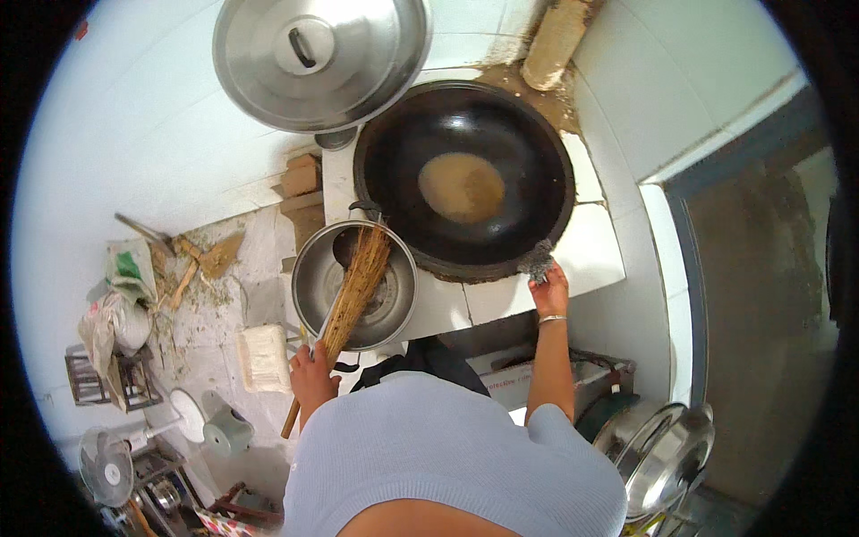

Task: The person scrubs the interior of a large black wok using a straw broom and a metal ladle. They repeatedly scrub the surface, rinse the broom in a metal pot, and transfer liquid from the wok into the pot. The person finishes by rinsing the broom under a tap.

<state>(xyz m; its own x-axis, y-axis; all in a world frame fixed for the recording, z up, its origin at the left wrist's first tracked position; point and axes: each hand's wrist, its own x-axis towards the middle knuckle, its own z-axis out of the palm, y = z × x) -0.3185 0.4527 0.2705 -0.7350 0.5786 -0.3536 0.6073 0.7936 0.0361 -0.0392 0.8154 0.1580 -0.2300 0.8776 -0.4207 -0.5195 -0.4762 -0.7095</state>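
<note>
My left hand [313, 380] is closed round the lower part of a straw whisk broom [360, 277], whose bristles lie across a steel pan [407, 304]. A ladle [343, 247] rests in that pan under the bristles; its thin handle runs towards my left hand, and I cannot tell if my fingers hold it too. My right hand [549, 291] grips a grey steel wool scourer [536, 260] at the near right rim of a big black wok [528, 179]. Some murky brownish water [461, 186] lies in the wok's bottom.
A large metal lid [259, 67] leans at the wok's far left. White tiles [501, 300] edge the stove. Bricks [302, 182] stand left of it, beside a small stool [264, 358] and fan [107, 470]. Steel pots [667, 456] sit low at right, near a doorway [743, 313].
</note>
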